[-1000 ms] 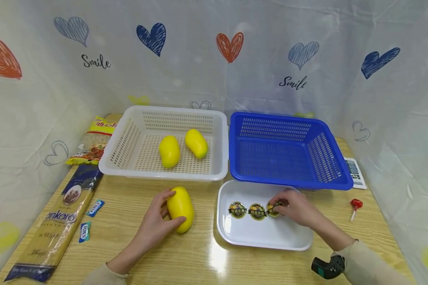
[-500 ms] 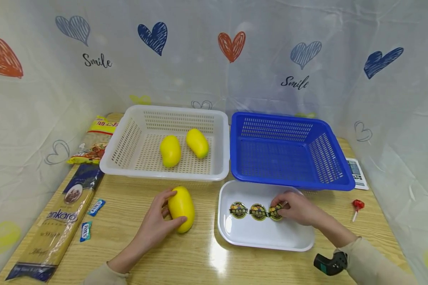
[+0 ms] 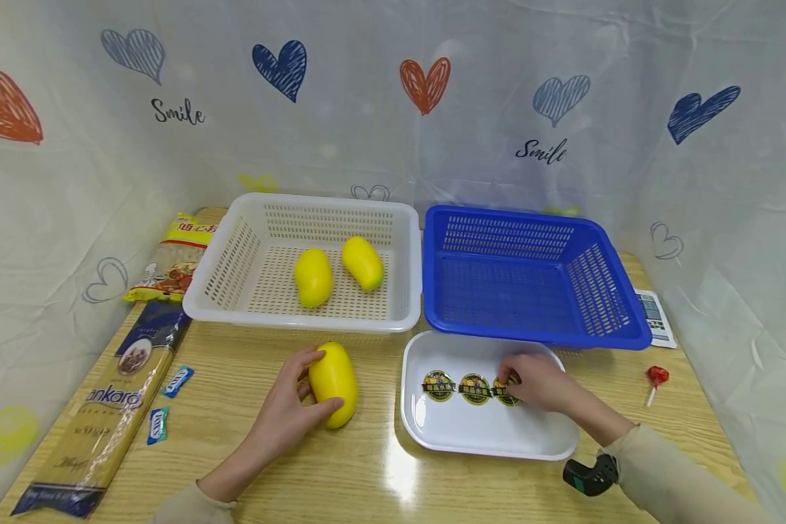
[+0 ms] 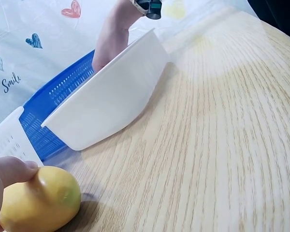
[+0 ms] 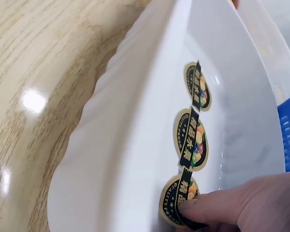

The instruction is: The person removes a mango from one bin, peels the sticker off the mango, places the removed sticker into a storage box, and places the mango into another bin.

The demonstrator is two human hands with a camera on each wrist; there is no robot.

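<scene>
My left hand point(image 3: 284, 407) holds a yellow mango point(image 3: 334, 386) on the table, thumb on its near side and fingertips over the far end. In the left wrist view the mango point(image 4: 50, 200) shows a greenish tip. A shallow white tray point(image 3: 471, 440) stands to its right, with three round black-and-gold fruit stickers in a row inside. My right hand point(image 3: 540, 382) reaches into the tray and pinches the rightmost sticker point(image 3: 501, 391). In the right wrist view my thumb covers part of that sticker point(image 5: 170, 203); the fingers below are mostly hidden. The middle sticker point(image 3: 474, 391) lies close beside it.
Behind stand a white basket point(image 3: 301, 320) with two mangoes point(image 3: 313, 279) and a blue basket point(image 3: 530, 336). At left lie a pasta packet point(image 3: 98, 415), a yellow food bag point(image 3: 173, 262) and two small wrapped candies point(image 3: 157, 426). A red lollipop point(image 3: 656, 375) lies at right.
My right hand and wrist have shifted slightly at the rightmost sticker, the forearm swinging a little left. The left hand and its mango have stayed in place.
</scene>
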